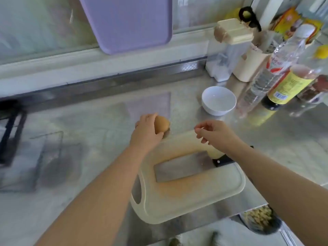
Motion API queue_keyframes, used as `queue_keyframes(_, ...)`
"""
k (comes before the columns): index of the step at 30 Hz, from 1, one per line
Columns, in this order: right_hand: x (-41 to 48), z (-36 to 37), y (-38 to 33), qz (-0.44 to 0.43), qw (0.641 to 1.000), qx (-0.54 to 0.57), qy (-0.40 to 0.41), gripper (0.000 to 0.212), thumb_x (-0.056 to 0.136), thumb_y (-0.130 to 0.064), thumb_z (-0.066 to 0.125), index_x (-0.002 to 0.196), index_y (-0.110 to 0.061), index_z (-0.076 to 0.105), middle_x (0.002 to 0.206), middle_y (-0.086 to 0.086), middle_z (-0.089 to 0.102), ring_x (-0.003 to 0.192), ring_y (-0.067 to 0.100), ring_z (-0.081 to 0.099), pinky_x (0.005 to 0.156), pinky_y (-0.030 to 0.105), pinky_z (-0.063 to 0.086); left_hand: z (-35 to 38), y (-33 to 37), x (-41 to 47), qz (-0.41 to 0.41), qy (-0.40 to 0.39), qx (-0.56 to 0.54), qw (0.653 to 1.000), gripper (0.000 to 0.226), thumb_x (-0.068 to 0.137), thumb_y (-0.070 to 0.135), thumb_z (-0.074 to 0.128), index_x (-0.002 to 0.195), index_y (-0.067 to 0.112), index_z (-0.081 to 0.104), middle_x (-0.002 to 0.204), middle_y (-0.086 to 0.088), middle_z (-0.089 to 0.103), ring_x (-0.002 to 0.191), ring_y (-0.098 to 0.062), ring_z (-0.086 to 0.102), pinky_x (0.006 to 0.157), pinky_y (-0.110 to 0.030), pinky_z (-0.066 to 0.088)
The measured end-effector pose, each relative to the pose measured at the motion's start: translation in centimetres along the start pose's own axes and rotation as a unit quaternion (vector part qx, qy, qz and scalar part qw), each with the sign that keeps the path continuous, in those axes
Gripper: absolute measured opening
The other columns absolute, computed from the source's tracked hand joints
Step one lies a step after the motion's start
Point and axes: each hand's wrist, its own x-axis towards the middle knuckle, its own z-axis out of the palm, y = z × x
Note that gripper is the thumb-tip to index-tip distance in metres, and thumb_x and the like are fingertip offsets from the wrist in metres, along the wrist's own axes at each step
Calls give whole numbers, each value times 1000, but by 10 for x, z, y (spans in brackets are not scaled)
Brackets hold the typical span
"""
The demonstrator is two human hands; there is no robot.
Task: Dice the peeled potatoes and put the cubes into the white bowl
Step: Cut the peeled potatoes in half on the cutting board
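Note:
My left hand (146, 131) grips a brown potato (161, 124) just beyond the far edge of the cream cutting board (186, 194). My right hand (212, 133) hovers over the board's far side with fingers loosely curled and holds nothing. A cleaver (184, 168) lies flat on the board, its black handle (224, 160) partly under my right wrist. A pale peeled potato (215, 154) peeks out beneath that wrist. The white bowl (218, 100) stands empty on the counter to the far right of the board.
Bottles (271, 75) and a yellow-labelled sauce bottle (287, 86) crowd the right back, beside a cream container (230, 48). A purple board (129, 22) leans on the back wall. A black rack (10, 132) is at left. A bin with scraps (259, 219) sits below the counter edge.

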Motion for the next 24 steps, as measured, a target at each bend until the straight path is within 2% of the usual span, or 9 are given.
queue_keyframes(4, 13, 4, 8, 8, 1000, -8, -3, 7, 96, -22, 62, 99, -20, 68, 83, -3, 72, 67, 10, 65, 64, 20, 45, 4, -2, 16, 33, -59, 22, 997, 80, 81, 29, 74, 148, 30, 30, 147, -1, 32, 124, -31, 49, 100, -47, 46)
queue_keyframes(9, 13, 2, 13, 2, 999, -38, -10, 6, 97, -22, 62, 99, -20, 67, 86, 0, 73, 71, 12, 66, 65, 20, 47, 1, 2, 7, 45, -6, 17, 999, 70, 78, 39, 75, 137, 37, 39, 136, 6, 41, 111, -22, 56, 87, -37, 48)
queue_keyframes(12, 2, -7, 25, -22, 993, -107, -43, 9, 92, -22, 65, 100, -23, 68, 91, -4, 70, 80, 12, 67, 71, 21, 50, -3, 8, -18, 42, 11, -46, 998, 68, 74, 46, 76, 133, 39, 42, 130, 11, 46, 109, -13, 54, 89, -36, 47)
queue_keyframes(15, -12, -19, 45, -58, 951, -274, -128, 34, 77, -31, 75, 109, -33, 64, 100, -13, 61, 95, 11, 59, 87, 33, 51, -4, 11, -55, 50, 6, -85, 995, 68, 72, 46, 76, 132, 40, 43, 128, 13, 47, 111, -11, 53, 95, -38, 47)
queue_keyframes(17, -21, -25, 56, -85, 913, -366, -157, 54, 71, -39, 78, 121, -37, 56, 108, -10, 53, 103, 14, 49, 92, 35, 45, -2, 10, -77, 58, -4, -95, 994, 70, 72, 42, 79, 132, 40, 43, 128, 14, 47, 112, -10, 53, 97, -39, 47)
queue_keyframes(20, -28, -28, 64, -123, 895, -407, -132, 62, 75, -39, 75, 131, -38, 47, 116, -7, 51, 109, 17, 47, 93, 35, 42, -2, 7, -101, 66, -23, -92, 993, 70, 72, 42, 80, 131, 43, 41, 128, 19, 44, 112, -6, 51, 97, -38, 47)
queue_keyframes(24, -32, -33, 68, -138, 892, -412, -127, 64, 84, -29, 72, 139, -35, 41, 118, -4, 59, 110, 19, 53, 87, 33, 47, -7, 7, -116, 60, -16, -92, 994, 70, 73, 42, 80, 131, 44, 42, 128, 23, 42, 112, -2, 51, 97, -36, 48)
